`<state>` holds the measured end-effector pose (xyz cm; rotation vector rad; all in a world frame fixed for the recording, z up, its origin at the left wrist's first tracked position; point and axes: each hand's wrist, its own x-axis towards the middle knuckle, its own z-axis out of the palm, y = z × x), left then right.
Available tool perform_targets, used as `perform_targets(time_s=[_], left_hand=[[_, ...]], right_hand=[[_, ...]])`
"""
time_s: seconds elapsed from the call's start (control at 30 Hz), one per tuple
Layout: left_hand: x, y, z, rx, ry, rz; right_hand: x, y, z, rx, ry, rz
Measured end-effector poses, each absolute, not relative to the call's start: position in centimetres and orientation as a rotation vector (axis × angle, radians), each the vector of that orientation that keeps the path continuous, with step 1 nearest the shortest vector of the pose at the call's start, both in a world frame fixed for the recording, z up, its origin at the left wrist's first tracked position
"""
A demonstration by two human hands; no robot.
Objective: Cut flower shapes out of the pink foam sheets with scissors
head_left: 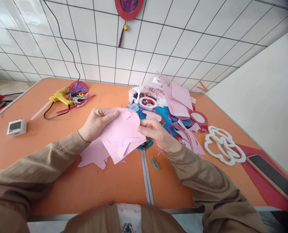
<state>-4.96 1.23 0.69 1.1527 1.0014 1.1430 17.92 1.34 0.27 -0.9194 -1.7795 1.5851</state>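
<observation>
You have the layered pale pink felt-like sheet with curved cuts (121, 132) raised over the middle of the orange tabletop (68, 191), its pointed corner hanging toward you. Your left hand (95, 124) pinches its upper left edge, thumb on top, and your right hand (160, 132) grips its right edge between thumb and fingers. The cuts leave narrow necks and loose flaps, so pulling your hands apart unevenly could tear or stretch a thin part; a loosened pinch might let the layers slide out of line. Close below on the left lies a flat pale pink cut-out with pointed lobes (93, 157), which a dropped layer could cover and be confused with. Just beyond your right hand, blue patterned cloth (167, 113) and curled pale pink offcuts (189, 137) crowd the way and might snag your sleeve. A small teal loop-shaped object (155, 163) lies near the seam. Farther left, the yellow glue gun (59, 97) trails a black cord (72, 55) that a wide reach could catch; whether it is hot, you cannot tell.
</observation>
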Motion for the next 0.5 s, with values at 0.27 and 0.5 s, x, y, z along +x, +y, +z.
perform_targets(time_s=[0.27, 0.5], left_hand=[[-4.9, 1.1, 0.8, 1.194, 0.976, 1.083], [-5.0, 1.2, 0.8, 1.200, 0.974, 1.094]], right_hand=[[17.9, 1.5, 0.7, -0.911, -1.718, 1.575], [19.7, 4.0, 0.4, -1.265, -2.116, 0.831]])
